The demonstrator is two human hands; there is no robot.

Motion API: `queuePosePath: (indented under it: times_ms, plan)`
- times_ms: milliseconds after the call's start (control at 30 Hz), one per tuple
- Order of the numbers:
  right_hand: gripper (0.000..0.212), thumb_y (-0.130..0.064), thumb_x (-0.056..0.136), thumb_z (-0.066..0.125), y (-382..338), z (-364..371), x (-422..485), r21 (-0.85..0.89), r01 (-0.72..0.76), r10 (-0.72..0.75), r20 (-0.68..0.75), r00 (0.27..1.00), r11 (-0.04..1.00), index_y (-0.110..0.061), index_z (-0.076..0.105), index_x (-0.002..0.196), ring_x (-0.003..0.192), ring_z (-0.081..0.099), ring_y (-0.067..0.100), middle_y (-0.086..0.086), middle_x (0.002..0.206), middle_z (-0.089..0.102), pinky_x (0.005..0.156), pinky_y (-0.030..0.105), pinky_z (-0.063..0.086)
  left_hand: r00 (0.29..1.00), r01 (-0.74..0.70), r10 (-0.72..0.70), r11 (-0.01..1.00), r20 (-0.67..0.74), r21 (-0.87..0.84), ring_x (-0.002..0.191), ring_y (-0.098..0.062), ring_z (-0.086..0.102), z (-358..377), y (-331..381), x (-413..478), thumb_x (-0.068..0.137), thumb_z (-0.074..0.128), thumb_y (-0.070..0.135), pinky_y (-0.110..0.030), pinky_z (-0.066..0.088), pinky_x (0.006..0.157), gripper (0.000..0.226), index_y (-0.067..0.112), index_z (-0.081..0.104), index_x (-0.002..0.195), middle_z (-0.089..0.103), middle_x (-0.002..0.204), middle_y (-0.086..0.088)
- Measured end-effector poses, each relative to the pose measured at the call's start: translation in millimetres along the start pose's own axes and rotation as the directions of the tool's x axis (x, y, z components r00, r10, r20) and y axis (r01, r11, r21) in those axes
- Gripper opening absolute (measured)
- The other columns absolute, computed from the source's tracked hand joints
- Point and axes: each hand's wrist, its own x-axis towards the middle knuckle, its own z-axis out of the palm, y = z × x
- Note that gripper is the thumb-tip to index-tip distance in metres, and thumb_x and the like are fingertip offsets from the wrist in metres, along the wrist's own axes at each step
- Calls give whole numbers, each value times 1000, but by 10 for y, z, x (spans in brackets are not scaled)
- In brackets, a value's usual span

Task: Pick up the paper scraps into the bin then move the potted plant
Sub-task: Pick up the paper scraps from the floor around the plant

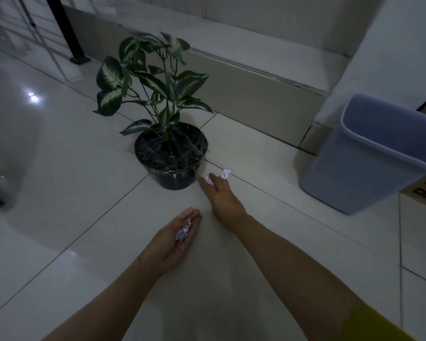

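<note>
White crumpled paper scraps are the matter in hand: one small wad [225, 173] lies on the pale glossy floor tiles [71, 168] just past the fingertips of the right hand [221, 195], and another scrap [208, 179] sits between that hand's thumb and fingers, apparently being pinched, though the grip itself is too small to make out for certain. The left hand [175, 239] is turned palm up and loosely cupped, cradling a little heap of gathered scraps [183, 233] rather than clenching them.

Both floor scraps lie just beside the black round plastic pot [172, 178] of the green-and-white leafed potted plant [155, 84]. The blue-grey rectangular plastic bin [369, 153] stands well apart to the right, near the wall corner, its mouth uncovered.

Paper this small should weigh almost nothing and crush easily, so a fingertip pinch ought to do; the risk is that the cupped palm spills its load on the way to the bin. The plant looks top-heavy, with thin stems and broad leaves that seem artificial. I would judge it best lifted by the pot's rim or with both hands round its wall, never by the stems. A smooth pot may slip on these shiny tiles.
</note>
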Motion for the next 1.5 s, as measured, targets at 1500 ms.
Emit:
queuePosePath:
  times_ms: [1500]
  plan:
    - [40, -22, 99, 39, 230, 45, 98, 225, -188, 242, -242, 940, 956, -9, 39, 137, 142, 24, 16, 7, 151, 33, 114, 22, 14, 999, 40, -38, 997, 25, -70, 107, -25, 56, 52, 72, 20, 97, 31, -1, -35, 38, 104, 34, -3, 47, 126, 53, 125, -19]
